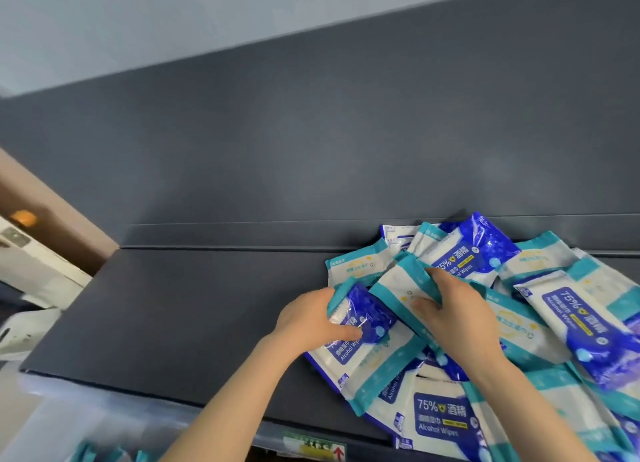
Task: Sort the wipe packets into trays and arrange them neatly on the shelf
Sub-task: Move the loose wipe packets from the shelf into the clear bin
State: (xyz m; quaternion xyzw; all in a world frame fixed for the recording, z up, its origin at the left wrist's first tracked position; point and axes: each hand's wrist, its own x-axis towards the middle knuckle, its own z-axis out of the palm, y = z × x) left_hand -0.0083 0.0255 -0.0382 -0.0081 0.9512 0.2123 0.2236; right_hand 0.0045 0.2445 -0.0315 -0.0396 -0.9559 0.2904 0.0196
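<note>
my left hand (313, 323) pinches a glossy blue-and-white wipe packet (360, 326) by its teal edge; my right hand (457, 316) grips a teal-and-white packet (401, 285). both lie in a crinkly heap of flat, soft plastic packets (554, 323) on the right of a matte dark grey shelf (173, 316), against its smooth grey back panel (311, 150).

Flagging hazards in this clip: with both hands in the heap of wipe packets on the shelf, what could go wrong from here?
1. Several packets overhang the shelf's front edge; tugging nearby ones could drop them.
2. The right hand grips a teal packet lying under others, so lifting it may scatter the heap.
3. The left hand holds a blue packet; two designs overlap, so mis-sorting seems possible.
</note>
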